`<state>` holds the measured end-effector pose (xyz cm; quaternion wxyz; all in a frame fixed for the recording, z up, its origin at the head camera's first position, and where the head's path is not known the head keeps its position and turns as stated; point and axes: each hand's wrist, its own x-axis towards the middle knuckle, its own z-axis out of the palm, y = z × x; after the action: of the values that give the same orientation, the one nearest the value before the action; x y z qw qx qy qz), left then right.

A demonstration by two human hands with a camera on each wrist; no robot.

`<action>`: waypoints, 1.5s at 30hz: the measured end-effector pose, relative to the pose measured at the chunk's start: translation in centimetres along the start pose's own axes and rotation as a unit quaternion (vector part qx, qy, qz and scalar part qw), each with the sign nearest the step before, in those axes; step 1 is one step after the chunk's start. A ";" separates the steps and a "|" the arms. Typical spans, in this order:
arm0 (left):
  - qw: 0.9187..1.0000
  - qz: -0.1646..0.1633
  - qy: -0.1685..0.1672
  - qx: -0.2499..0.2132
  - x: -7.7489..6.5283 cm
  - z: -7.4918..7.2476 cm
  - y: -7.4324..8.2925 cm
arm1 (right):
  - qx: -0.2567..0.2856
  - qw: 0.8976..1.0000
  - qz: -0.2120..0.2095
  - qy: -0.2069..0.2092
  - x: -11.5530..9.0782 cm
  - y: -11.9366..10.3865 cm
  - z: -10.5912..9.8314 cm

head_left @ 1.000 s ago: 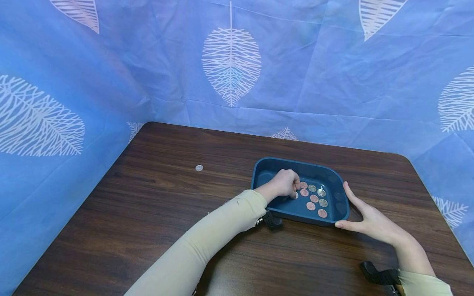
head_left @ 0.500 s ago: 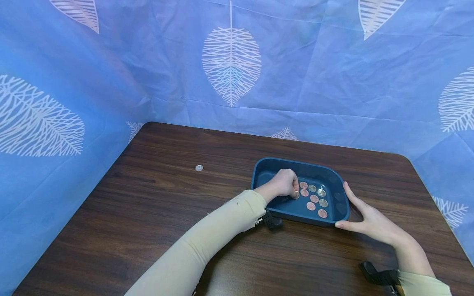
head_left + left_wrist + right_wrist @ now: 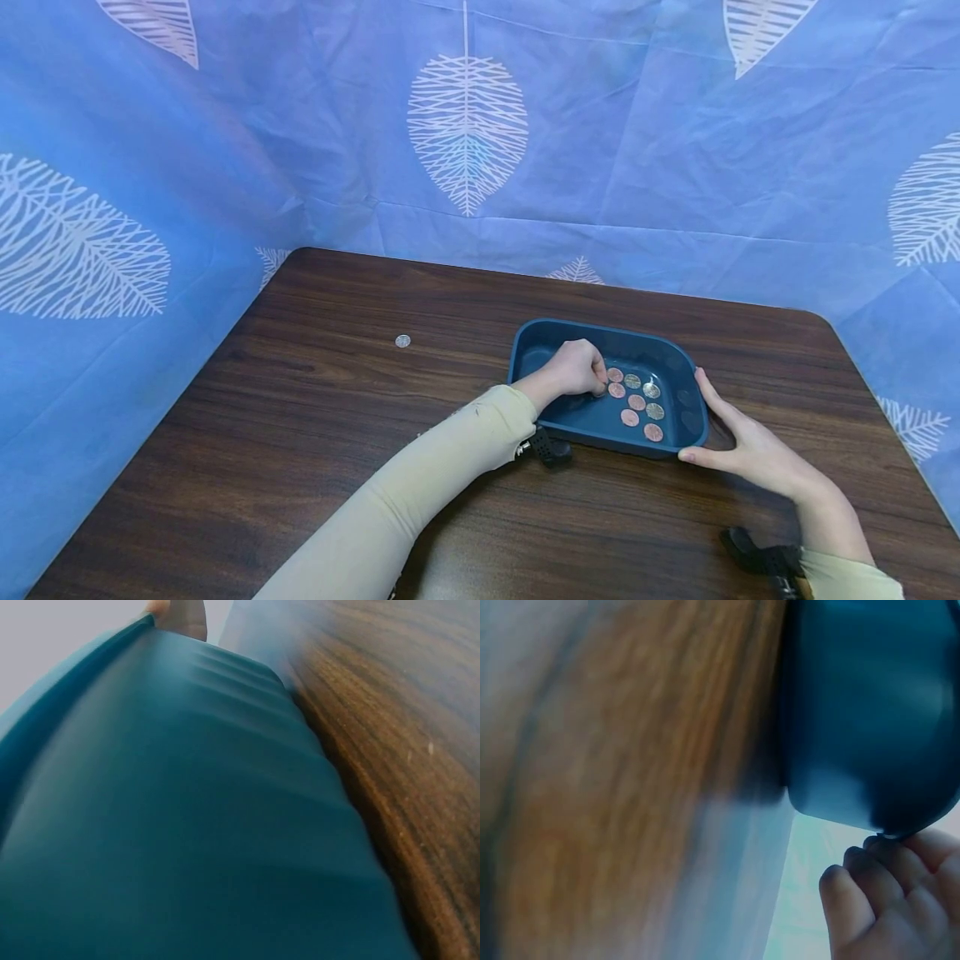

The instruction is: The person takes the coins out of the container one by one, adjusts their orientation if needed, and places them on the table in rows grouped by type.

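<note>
A dark blue rectangular tray (image 3: 558,432) stands on the wooden table, with several copper and silver coins lying flat on its floor. My left hand (image 3: 573,367) reaches into its left half, fingers bent down, and pinches a coin (image 3: 598,394) near the floor; the fingertips mostly hide it. Beside those fingertips lies a copper coin (image 3: 617,390). With thumb and fingers spread fairly straight, my right hand (image 3: 753,450) steadies the tray's right end. The right wrist view shows its fingertips (image 3: 844,900) at the outside of the tray. The left wrist view shows only the tray's outer wall (image 3: 187,795).
A single silver coin (image 3: 402,341) lies on the table (image 3: 315,417), left of the tray. Blue cloth (image 3: 637,150) with white leaf prints hangs behind the table and at its sides. The tray's raised rim surrounds the coins.
The coin at my left fingertips has tilted and shows less of its face; the fingers have shifted slightly over it. My right hand stays against the tray, its wrist moved slightly left.
</note>
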<state>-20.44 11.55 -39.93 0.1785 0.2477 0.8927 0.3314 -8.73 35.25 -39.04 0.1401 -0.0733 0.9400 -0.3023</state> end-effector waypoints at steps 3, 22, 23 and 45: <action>1.000 0.006 0.004 -0.007 0.0 0.0 0.0 | 0.003 1.000 0.001 0.002 0.0 0.1 0.1; 0.995 0.037 0.019 -0.092 0.0 -0.5 -0.5 | 0.016 1.000 -0.002 0.000 0.0 0.3 0.3; 0.994 0.041 0.017 -0.102 -0.1 -0.6 -0.5 | 0.016 1.000 -0.005 0.001 0.1 0.3 0.3; 0.936 0.037 0.059 -0.344 -0.1 -1.6 -0.4 | 0.036 0.999 -0.013 0.002 0.0 0.6 0.3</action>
<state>-21.23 10.45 -39.03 0.1872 0.1844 0.7231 0.6388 -8.63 35.55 -39.65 0.1372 -0.0796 0.9277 -0.3381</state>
